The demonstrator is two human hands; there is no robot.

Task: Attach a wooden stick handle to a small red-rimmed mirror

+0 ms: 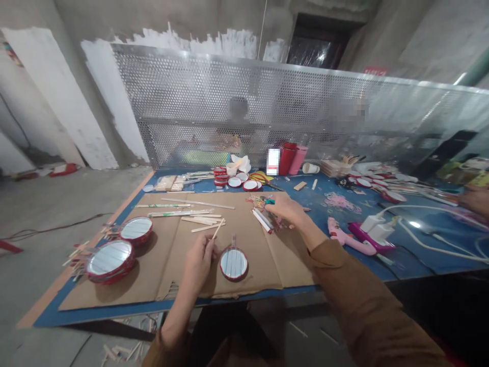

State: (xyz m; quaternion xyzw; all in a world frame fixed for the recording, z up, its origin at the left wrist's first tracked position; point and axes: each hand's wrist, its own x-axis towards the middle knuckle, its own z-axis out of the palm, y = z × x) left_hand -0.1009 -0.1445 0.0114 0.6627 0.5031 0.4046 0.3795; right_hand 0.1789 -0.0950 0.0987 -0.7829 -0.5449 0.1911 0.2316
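My left hand [198, 258] is closed on a thin wooden stick [218, 229], which tilts up and to the right from its fingers. Just right of that hand a small red-rimmed drum [234, 263] lies on the cardboard, white face up, with a short handle-like piece pointing away. My right hand [287, 208] reaches over a pile of coloured bands [260, 202]. Its fingers are bent together beside something teal [269, 202]; what they pinch is hidden. Below it lie white and red tubes [262, 220]. Several loose flat sticks [202, 220] are near the left hand.
More stacked drums [110, 259] stand at the cardboard's left edge. A pink glue gun [346, 237] and a purple power strip [372, 238] with white cables lie to the right. Bottles [287, 159] stand before a perforated metal screen [214, 92]. Another person's hand [476, 200] shows far right.
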